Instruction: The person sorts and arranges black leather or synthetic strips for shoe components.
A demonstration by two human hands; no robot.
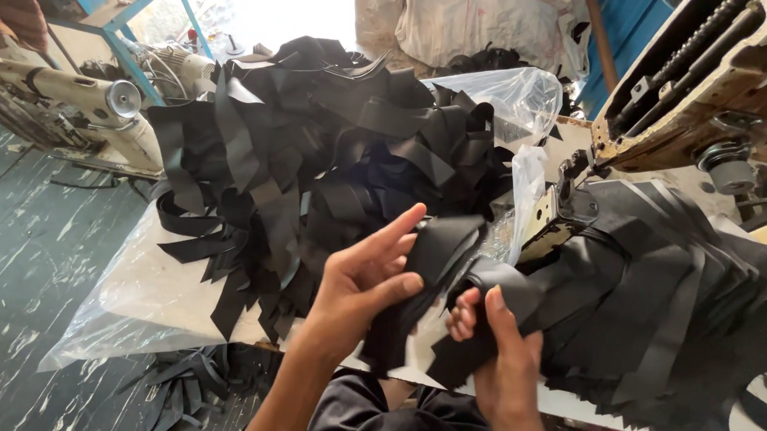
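Nearest us, the right hand (501, 356) closes its fingers around a folded black strip (453, 264), while the left hand (364, 280) pinches the same strip's upper edge, index finger extended. Farther left we see a clear plastic bag (131, 292) spread open under a heap of black strips (313, 150). More black pieces (659, 308) lie right, below a sewing machine (693, 86).

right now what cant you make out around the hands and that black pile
- Head view: right hand palm, turned away; only its back shows.
- Black strip in the left hand: lower end lost among other strips.
- Sewing machine: cut off by the top and right edges.
- Table top under the black pile: covered.
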